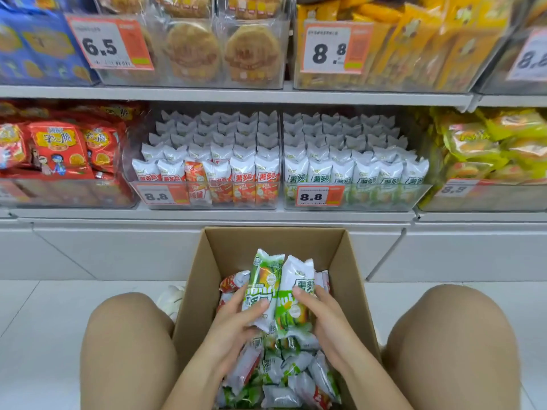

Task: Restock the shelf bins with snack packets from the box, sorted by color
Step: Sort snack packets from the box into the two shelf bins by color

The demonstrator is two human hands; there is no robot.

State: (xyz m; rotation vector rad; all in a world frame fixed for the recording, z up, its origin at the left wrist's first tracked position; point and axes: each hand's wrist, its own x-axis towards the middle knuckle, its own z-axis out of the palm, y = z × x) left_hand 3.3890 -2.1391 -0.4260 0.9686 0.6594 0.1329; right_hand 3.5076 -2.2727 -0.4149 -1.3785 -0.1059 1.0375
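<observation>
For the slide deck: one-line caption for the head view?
Both hands, left hand and right hand, each hold a green snack packet over the cardboard box, below the green-packet bin.

Left hand [236, 316] grips one green snack packet [262, 287]; right hand [321, 313] grips a second green packet [293, 300] beside it. Both are held above the open cardboard box [195, 291] of mixed packets. Above, the orange-packet bin [207, 202] adjoins the green-packet bin [355, 204].
</observation>
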